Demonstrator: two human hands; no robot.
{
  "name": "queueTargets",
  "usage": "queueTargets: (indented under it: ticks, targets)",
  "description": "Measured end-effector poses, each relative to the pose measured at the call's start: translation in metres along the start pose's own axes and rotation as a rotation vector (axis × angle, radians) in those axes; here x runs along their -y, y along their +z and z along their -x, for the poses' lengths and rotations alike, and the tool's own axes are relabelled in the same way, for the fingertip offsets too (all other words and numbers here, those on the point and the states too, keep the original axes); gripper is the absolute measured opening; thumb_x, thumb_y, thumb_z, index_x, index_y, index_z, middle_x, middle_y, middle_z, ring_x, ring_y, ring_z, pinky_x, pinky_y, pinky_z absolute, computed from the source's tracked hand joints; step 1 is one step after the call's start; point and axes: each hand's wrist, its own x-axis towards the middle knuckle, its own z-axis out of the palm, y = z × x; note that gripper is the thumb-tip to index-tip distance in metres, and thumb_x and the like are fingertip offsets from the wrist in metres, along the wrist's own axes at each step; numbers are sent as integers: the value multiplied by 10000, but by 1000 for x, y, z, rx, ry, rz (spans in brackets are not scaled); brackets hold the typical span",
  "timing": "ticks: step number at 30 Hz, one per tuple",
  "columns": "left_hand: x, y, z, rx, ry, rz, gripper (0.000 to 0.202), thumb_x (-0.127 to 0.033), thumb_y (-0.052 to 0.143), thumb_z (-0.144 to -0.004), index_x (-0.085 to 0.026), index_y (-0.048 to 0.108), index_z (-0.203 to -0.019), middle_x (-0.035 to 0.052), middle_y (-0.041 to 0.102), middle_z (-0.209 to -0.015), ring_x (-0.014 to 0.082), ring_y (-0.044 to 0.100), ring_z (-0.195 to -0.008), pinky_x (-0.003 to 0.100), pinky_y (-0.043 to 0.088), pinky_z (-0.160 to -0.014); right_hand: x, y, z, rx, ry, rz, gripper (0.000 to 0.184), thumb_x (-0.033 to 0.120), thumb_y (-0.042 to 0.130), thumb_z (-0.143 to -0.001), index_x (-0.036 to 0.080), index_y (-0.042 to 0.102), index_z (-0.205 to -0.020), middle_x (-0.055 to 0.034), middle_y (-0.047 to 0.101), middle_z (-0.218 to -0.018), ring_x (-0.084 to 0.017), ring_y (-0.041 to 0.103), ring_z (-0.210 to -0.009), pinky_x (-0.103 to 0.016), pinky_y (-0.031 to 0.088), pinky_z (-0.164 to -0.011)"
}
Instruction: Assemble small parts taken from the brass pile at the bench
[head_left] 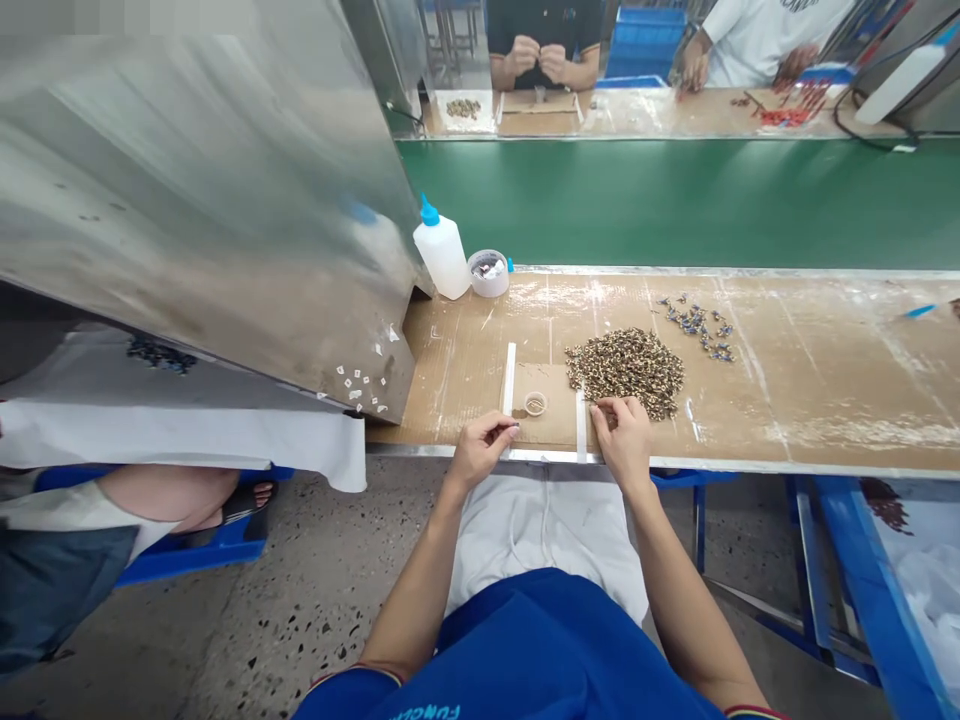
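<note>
My left hand [480, 447] is closed in a pinch at the table's front edge. Between its thumb and forefinger shows the tip of a small dark part [515, 426], too small to name. My right hand [625, 436] lies at the near left edge of a heap of small brass-coloured metal parts [626, 370]. Its thumb and forefinger are bent together; whatever they hold is too small to make out. A small clear round cup [535, 403] stands between the hands on a cardboard pad [551, 432], flanked by two white strips [509, 375].
Small blue-and-metal parts [699, 325] lie scattered beyond the heap. A white bottle with a blue nozzle [442, 258] and a round tub [489, 275] stand back left, beside a metal housing [300, 220]. Beyond runs a green belt [660, 200], with two people working across it.
</note>
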Motion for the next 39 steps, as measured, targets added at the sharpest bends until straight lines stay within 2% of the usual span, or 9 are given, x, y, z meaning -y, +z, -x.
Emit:
queueTargets:
  ticks: [7,10,13,17,21,25,29,33,39]
  targets:
    - [-9,-2,-5,11,-90,60,366,-472,664,-833,-122,680,-727,8,584,-614,95,479,-533,197,389,-513,8,1,-4,-21,0,-129,305,430,527,-927,217,696,-789,-50,632,-762,-219,565,-739,-351,444,-694]
    - [-15,-5,-5,53,-155,87,376,-486,678,-808,-122,667,-712,-5,553,-575,92,454,-507,197,372,-494,12,-7,-5,-13,92,-278,336,497,571,-878,210,688,-747,-46,655,-714,-206,574,-667,-338,457,-635]
    - [-27,-8,-1,85,-178,89,367,-478,668,-813,-128,664,-704,4,570,-578,106,485,-516,205,393,-508,15,-18,-3,-1,257,-472,353,550,659,-801,203,704,-756,-40,675,-669,-190,576,-595,-317,467,-563]
    - [-54,-14,-1,127,-91,-29,266,-366,626,-858,-144,691,-726,37,648,-655,139,568,-596,221,435,-563,28,-32,-1,-15,470,-710,406,594,784,-669,201,724,-753,-59,725,-701,-207,641,-631,-332,524,-581]
    - [-89,-21,-14,180,107,-216,187,-245,575,-902,-165,695,-784,35,663,-695,137,572,-611,226,444,-590,64,-35,-8,56,570,-871,464,616,841,-592,194,730,-750,-75,740,-707,-209,660,-638,-336,546,-586]
    - [-116,-28,-32,186,245,-305,163,-214,532,-942,-182,677,-875,37,676,-750,144,591,-647,245,485,-653,109,-34,-23,124,525,-959,426,589,832,-645,198,724,-770,-58,734,-711,-187,662,-645,-328,560,-620]
    - [-130,-32,-43,179,270,-343,152,-212,519,-957,-187,656,-894,40,682,-776,153,616,-687,252,502,-687,135,-34,-39,150,415,-993,355,546,806,-712,209,728,-794,-35,727,-732,-171,665,-672,-317,564,-650]
    - [-134,-32,-51,179,258,-378,150,-212,523,-963,-186,654,-895,39,686,-779,157,633,-711,252,507,-700,141,-32,-49,208,398,-1019,345,540,795,-735,208,726,-799,-29,728,-727,-169,670,-668,-306,565,-627]
    - [-137,-27,-65,147,234,-370,126,-198,550,-955,-183,653,-884,31,693,-775,148,631,-685,241,491,-662,136,-33,-61,286,417,-1048,338,528,789,-753,202,720,-809,-31,732,-760,-164,675,-687,-309,577,-658]
